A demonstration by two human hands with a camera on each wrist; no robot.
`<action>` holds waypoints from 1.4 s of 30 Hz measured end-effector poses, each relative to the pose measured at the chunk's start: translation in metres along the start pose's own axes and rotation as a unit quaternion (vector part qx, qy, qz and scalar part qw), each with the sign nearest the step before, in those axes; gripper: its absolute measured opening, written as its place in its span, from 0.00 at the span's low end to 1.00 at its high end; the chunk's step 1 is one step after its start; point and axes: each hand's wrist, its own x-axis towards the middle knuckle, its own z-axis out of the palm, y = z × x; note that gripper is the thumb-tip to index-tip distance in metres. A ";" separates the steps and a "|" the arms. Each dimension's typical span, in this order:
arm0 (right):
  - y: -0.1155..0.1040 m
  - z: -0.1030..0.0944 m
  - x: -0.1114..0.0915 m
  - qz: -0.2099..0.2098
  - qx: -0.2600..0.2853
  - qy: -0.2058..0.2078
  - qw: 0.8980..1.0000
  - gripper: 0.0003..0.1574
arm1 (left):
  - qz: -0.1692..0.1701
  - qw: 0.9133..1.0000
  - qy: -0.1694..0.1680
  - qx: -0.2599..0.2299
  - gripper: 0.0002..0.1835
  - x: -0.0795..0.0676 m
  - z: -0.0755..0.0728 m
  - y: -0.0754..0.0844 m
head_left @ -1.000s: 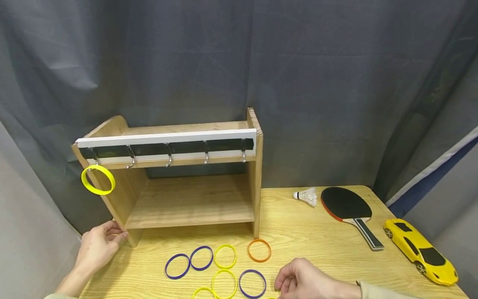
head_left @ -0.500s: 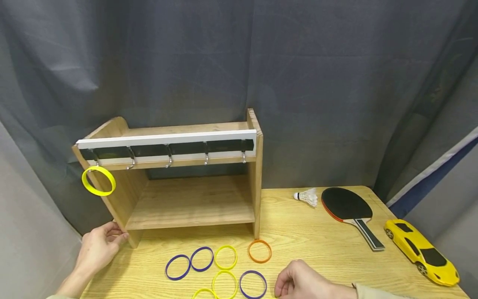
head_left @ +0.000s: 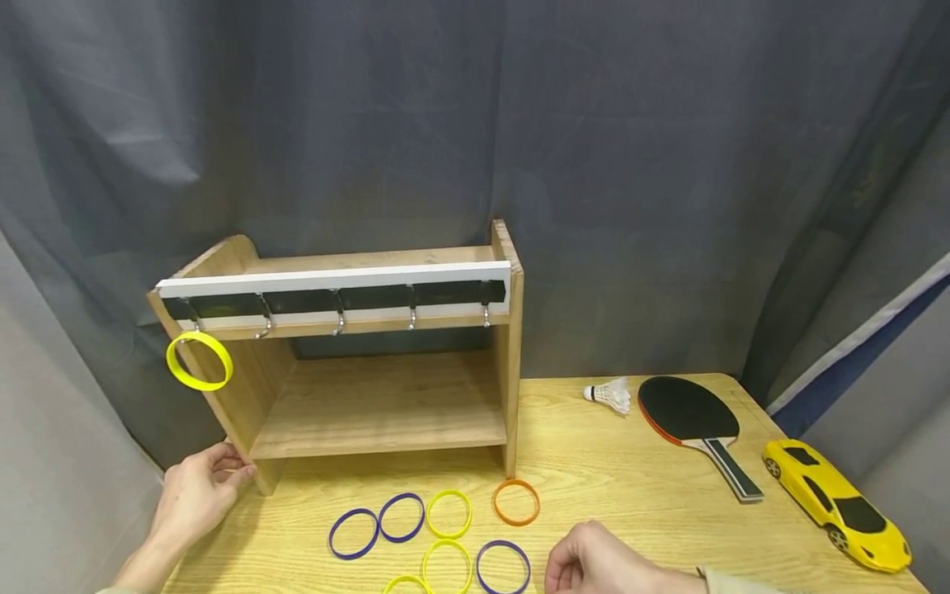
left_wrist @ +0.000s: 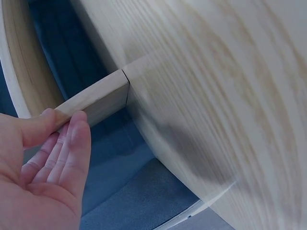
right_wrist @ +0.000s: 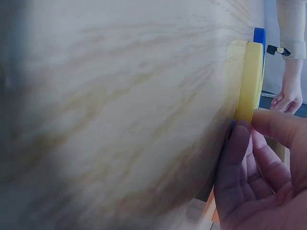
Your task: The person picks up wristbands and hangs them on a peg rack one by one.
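My left hand (head_left: pixel 195 491) grips the lower front edge of the left side of a wooden shelf (head_left: pixel 378 404), thumb in front and fingers behind, as the left wrist view shows. At the bottom right of the head view, my right hand (head_left: pixel 601 561) stays low over the table. The right wrist view has its thumb and finger pinching a yellow wristband (right_wrist: pixel 247 81), with a blue one (right_wrist: pixel 259 36) behind it. Between the hands lie purple wristbands (head_left: pixel 503 542), yellow wristbands (head_left: pixel 449 492) and an orange wristband (head_left: pixel 516 524). Another yellow wristband (head_left: pixel 200 385) hangs from the leftmost hook.
Several metal hooks (head_left: pixel 340 322) line a black-and-white strip (head_left: pixel 304 299) across the shelf's front. To the right lie a shuttlecock (head_left: pixel 612 395), a table tennis bat (head_left: pixel 686 408) and a yellow toy car (head_left: pixel 834 503). A dark curtain (head_left: pixel 631 181) hangs behind the table.
The head view has tilted up slightly, so everything sits a few pixels lower. A sliver of yellow under my right hand has left the frame. Both hands keep their places.
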 end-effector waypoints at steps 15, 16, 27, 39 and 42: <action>-0.001 -0.004 -0.006 0.030 0.041 0.015 0.999 0.04 | 0.004 1.000 0.004 -0.001 0.04 0.000 0.000 0.002; -0.001 -0.004 -0.006 0.031 0.041 0.015 0.999 0.04 | 0.003 1.000 0.004 -0.001 0.04 -0.001 0.001 0.002; -0.007 -0.009 -0.008 0.045 0.045 0.014 0.998 0.03 | 0.000 1.000 0.004 -0.003 0.04 -0.001 0.002 0.000; -0.020 -0.019 -0.010 -0.026 0.008 0.038 0.999 0.03 | -0.002 1.000 0.002 -0.005 0.04 -0.001 0.000 0.001; -0.024 -0.022 -0.010 -0.041 -0.010 0.047 0.998 0.03 | -0.001 1.000 0.004 -0.003 0.04 -0.001 0.000 0.002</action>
